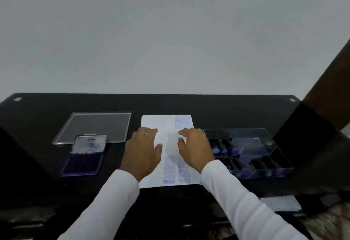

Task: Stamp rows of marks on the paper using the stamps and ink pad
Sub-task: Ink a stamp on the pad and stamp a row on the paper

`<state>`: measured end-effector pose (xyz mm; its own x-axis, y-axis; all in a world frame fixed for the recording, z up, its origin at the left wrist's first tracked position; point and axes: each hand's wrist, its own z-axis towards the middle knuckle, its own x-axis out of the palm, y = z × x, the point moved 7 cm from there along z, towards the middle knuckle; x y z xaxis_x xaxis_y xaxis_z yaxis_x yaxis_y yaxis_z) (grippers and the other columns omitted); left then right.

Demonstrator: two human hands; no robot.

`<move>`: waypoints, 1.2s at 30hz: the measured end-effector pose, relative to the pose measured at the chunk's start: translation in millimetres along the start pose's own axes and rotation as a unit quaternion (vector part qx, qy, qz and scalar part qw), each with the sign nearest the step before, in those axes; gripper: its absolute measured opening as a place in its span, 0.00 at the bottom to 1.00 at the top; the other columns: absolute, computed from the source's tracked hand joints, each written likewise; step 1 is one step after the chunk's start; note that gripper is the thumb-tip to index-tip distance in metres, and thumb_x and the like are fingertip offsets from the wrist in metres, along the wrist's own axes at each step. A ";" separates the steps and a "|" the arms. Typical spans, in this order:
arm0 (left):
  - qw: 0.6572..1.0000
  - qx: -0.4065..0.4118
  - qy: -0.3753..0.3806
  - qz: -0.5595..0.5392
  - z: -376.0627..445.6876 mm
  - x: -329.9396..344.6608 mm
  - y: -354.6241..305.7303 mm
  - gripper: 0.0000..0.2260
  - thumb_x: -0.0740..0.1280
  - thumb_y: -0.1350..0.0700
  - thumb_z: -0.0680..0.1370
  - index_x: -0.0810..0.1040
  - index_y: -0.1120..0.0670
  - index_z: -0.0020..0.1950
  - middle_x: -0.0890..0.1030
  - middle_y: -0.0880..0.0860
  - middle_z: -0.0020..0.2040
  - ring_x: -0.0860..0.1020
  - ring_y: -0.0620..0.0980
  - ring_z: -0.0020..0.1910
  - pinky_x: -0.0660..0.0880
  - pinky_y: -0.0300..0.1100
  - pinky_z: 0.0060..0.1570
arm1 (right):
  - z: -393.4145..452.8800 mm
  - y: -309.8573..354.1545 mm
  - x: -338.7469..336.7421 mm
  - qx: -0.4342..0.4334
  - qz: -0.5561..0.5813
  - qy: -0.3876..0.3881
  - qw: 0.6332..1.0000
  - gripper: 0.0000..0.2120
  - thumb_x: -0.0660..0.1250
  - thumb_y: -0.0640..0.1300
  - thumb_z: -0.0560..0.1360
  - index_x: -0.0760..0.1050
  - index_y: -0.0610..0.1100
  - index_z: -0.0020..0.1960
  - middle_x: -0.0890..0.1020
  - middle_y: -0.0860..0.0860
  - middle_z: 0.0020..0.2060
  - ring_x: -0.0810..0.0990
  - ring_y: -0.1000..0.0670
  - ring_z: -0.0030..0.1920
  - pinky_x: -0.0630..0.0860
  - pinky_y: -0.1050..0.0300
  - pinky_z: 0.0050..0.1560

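Note:
A white paper lies in the middle of the black table, with blue stamped words in columns at its near end and far right corner. My left hand rests on the paper's left side, fingers relaxed. On its right side rests my right hand, fingers loosely bent, holding nothing. The ink pad sits open at the left, its clear lid tilted up behind it. Several stamps with dark handles lie in a clear compartment box at the right.
A flat clear plastic lid lies behind the ink pad. The table's far edge meets a plain grey wall. A dark brown post rises at the right. Something pale lies below the table's near right edge.

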<state>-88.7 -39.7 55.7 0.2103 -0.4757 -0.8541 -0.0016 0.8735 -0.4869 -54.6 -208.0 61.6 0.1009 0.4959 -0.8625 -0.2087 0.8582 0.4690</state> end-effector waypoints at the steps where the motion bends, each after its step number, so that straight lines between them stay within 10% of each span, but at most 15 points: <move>1: 1.000 0.010 0.001 0.000 1.9 5.5 -10.1 0.23 0.68 0.47 0.80 0.71 0.50 0.74 0.72 0.51 0.72 0.71 0.53 0.69 0.69 0.53 0.70 | -0.5 -9.6 -6.5 0.008 0.001 -0.008 1.000 0.16 0.62 0.46 0.80 0.78 0.46 0.66 0.81 0.48 0.59 0.75 0.46 0.61 0.74 0.51 0.62; 8: 0.998 0.063 0.026 -0.011 11.0 42.6 -74.4 0.23 0.65 0.44 0.81 0.69 0.48 0.76 0.69 0.49 0.75 0.69 0.51 0.73 0.64 0.48 0.72 | -4.4 -69.6 -48.4 0.061 -0.045 -0.076 0.994 0.10 0.63 0.45 0.78 0.81 0.44 0.52 0.81 0.46 0.48 0.75 0.45 0.52 0.73 0.55 0.47; 22: 0.980 0.159 0.116 -0.034 26.9 109.3 -124.0 0.21 0.62 0.46 0.83 0.71 0.49 0.75 0.62 0.47 0.80 0.63 0.50 0.76 0.65 0.48 0.73 | -7.2 -129.1 -54.7 0.124 -0.177 0.029 0.976 0.11 0.57 0.49 0.78 0.76 0.46 0.44 0.81 0.45 0.47 0.70 0.40 0.56 0.67 0.51 0.52; 36: 0.982 0.153 0.102 -0.034 27.6 115.7 -118.0 0.20 0.62 0.45 0.83 0.72 0.47 0.74 0.62 0.46 0.80 0.66 0.51 0.75 0.67 0.48 0.72 | 1.2 -127.0 -46.4 0.140 -0.167 0.119 0.969 0.16 0.56 0.52 0.77 0.77 0.45 0.55 0.78 0.43 0.54 0.66 0.40 0.59 0.66 0.47 0.54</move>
<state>-37.2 -195.0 19.4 -0.0015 -0.5182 -0.8552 0.3067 0.8138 -0.4937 -31.5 -339.8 42.2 -0.1165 0.1680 -0.9789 0.0719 0.9844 0.1604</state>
